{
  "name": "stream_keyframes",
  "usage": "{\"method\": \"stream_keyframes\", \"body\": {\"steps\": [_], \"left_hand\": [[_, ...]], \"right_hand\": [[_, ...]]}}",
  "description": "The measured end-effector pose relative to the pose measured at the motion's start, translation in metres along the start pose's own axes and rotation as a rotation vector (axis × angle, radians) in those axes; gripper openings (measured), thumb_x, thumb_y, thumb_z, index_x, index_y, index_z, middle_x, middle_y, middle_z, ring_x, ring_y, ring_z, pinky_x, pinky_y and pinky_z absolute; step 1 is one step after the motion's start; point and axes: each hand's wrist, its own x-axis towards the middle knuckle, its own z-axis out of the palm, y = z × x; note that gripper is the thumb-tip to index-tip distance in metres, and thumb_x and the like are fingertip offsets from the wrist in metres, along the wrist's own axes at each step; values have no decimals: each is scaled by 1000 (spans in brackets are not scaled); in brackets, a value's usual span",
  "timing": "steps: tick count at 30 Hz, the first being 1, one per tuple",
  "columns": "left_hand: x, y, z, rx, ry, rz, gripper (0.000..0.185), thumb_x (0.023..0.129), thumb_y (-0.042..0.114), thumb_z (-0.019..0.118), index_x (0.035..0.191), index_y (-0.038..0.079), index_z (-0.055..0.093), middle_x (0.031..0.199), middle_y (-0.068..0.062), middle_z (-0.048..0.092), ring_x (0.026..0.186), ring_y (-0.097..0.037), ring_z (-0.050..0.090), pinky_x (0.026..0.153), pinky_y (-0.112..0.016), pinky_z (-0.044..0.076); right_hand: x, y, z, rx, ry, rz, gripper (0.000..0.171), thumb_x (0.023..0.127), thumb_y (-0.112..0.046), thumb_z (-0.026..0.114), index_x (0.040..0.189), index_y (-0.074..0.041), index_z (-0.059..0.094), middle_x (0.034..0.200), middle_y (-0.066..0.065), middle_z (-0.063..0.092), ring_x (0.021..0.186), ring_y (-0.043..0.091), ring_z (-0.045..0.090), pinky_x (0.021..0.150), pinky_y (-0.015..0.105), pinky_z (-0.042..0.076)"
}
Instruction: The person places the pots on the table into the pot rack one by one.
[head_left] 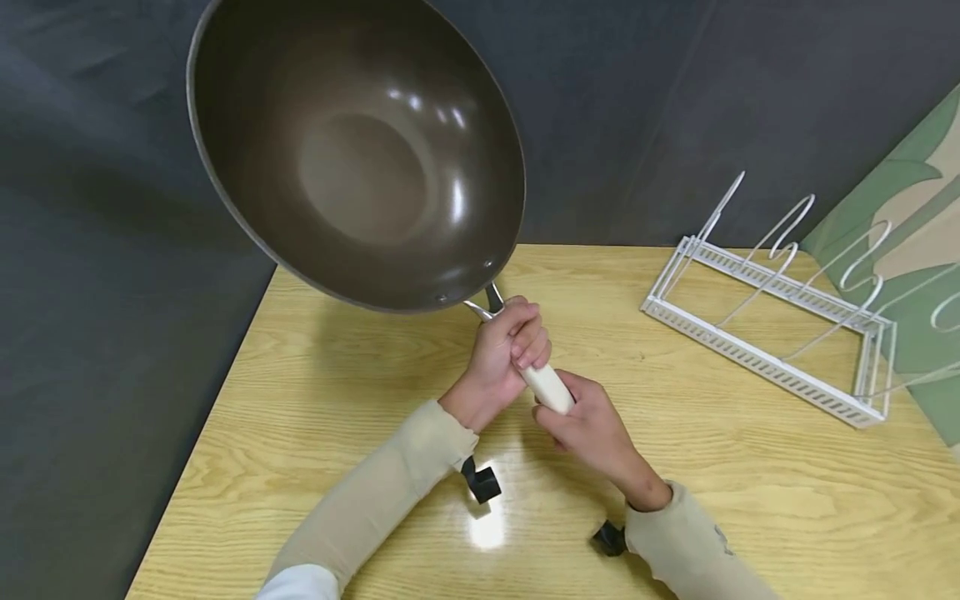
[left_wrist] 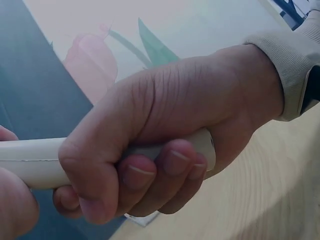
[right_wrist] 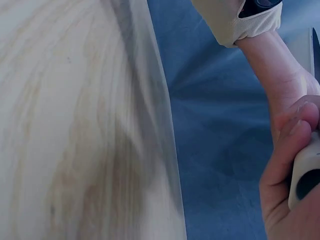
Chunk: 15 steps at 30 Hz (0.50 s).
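A large dark brown wok [head_left: 360,158] hangs tilted in the air above the far left of the wooden table [head_left: 337,392], its inside facing me. Both hands grip its cream handle [head_left: 547,387]. My left hand [head_left: 510,346] curls round the handle close to the metal neck. My right hand [head_left: 588,425] wraps the handle's end just below it. In the left wrist view the right hand [left_wrist: 170,115] closes its fingers over the handle [left_wrist: 35,160], with the left hand [left_wrist: 12,200] at the frame's edge. The right wrist view shows the right hand's fingers [right_wrist: 285,170] and the left wrist [right_wrist: 285,85].
A white wire pan rack [head_left: 772,333] with several curved dividers stands on the table at the right. Dark cloth hangs behind and to the left. A green patterned panel [head_left: 907,217] leans at the far right. The table's left edge [right_wrist: 165,150] drops off to dark floor.
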Motion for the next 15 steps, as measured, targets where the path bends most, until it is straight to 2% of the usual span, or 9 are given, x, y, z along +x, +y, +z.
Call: {"method": "stream_keyframes", "body": {"steps": [7,15], "left_hand": [[9,-5,20,30,2,-59,39,95,4,41,61,22,35,44,10,36,36,-1,36,43,-18,31],[19,-15,36,73,-31,-124,38,97,2,43,64,20,36,46,9,35,37,-3,37,44,-19,33]], "right_hand": [[-8,-4,-11,70,44,-8,8,85,6,66,90,8,59,63,8,54,45,14,52,40,26,46],[-18,-4,-21,82,133,32,9,85,6,65,90,9,57,58,6,53,44,14,50,40,25,45]]}}
